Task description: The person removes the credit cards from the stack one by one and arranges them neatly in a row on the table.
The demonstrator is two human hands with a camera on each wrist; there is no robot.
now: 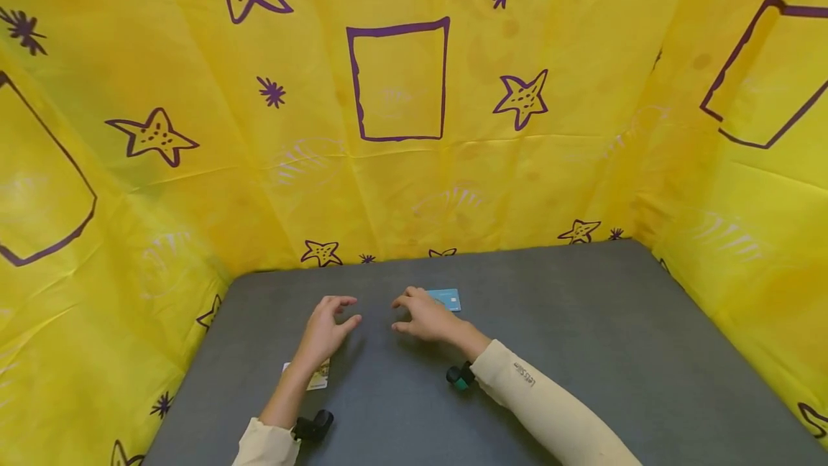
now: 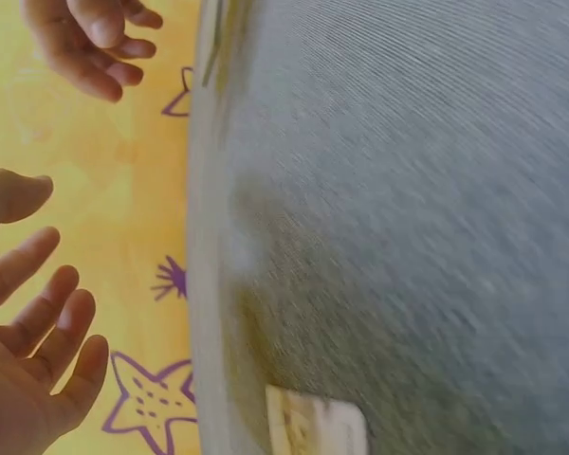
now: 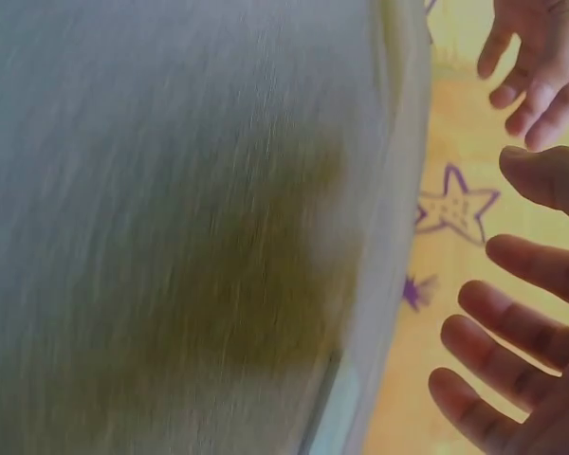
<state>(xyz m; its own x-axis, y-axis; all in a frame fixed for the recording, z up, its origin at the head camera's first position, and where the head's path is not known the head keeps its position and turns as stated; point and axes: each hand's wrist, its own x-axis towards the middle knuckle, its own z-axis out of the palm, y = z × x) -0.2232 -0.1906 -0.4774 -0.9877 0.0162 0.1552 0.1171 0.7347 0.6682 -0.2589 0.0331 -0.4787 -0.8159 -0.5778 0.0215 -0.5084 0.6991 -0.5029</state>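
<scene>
My left hand point(image 1: 326, 329) hovers over the grey table, its fingers loosely bent and nothing in them. Partly covered by the left forearm, a pale card with a yellowish picture point(image 1: 320, 377) lies on the table; its rounded corner also shows in the left wrist view as a card point(image 2: 321, 423). Across a small gap, my right hand point(image 1: 423, 316) faces the left with fingers spread and no object held. Just behind the right hand lies a blue card point(image 1: 448, 299) with a small chip, its left part hidden by that hand.
The grey tabletop point(image 1: 556, 336) extends to both sides. Yellow cloth walls point(image 1: 401, 193) with purple drawn stars stand along its back and sides. Black wrist devices sit on the left wrist point(image 1: 314, 426) and right wrist point(image 1: 461, 375).
</scene>
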